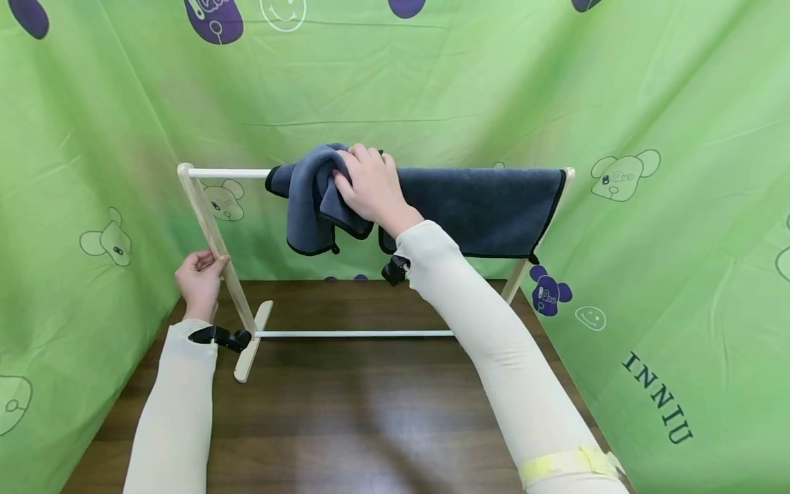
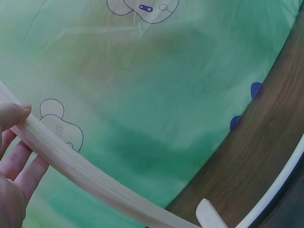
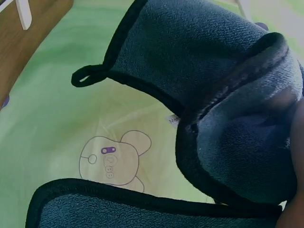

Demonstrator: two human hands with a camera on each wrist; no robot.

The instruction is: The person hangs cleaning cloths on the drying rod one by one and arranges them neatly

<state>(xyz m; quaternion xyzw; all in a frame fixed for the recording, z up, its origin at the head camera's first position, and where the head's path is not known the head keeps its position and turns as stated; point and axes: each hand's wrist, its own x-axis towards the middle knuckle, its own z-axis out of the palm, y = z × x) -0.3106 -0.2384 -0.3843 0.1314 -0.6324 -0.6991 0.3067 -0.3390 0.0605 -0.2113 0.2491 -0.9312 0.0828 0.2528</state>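
A small wooden drying rack with white rods stands on the floor. My left hand (image 1: 200, 280) pinches its left upright (image 1: 210, 223) about halfway up; the left wrist view shows the thumb on one side and fingers on the other. My right hand (image 1: 375, 189) grips a bunched blue-grey towel (image 1: 308, 206) with black edging at the top rod (image 1: 228, 173). Folds of this towel hang over the rod, and its corner loop (image 3: 88, 76) shows in the right wrist view. To the right, a second blue-grey towel (image 1: 484, 213) hangs spread flat over the rod.
Green fabric (image 1: 457, 89) with bear prints surrounds the rack behind and at both sides. Below lies a dark wooden floor (image 1: 345, 398). A lower white rod (image 1: 352, 334) and a left foot bar (image 1: 249, 353) sit near the floor.
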